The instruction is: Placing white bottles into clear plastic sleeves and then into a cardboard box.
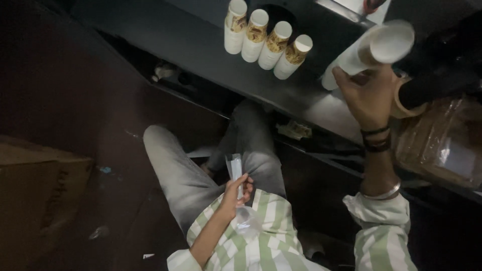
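Stacking step in hand: right hand (369, 98) grip closed around paper cup stack (374, 50) above counter (211, 50), left hand (236, 193) pinching clear plastic sleeve (235, 168) over lap; next, steady placement beside standing cups (266, 40).

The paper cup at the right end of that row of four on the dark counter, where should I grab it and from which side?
Take the rightmost cup around its side wall, coming from its open right side. The row packs cups closely on its left, leaving no room for fingers there. The right hand, holding a cup stack, is nearest; the left hand holds a clear wrapper.
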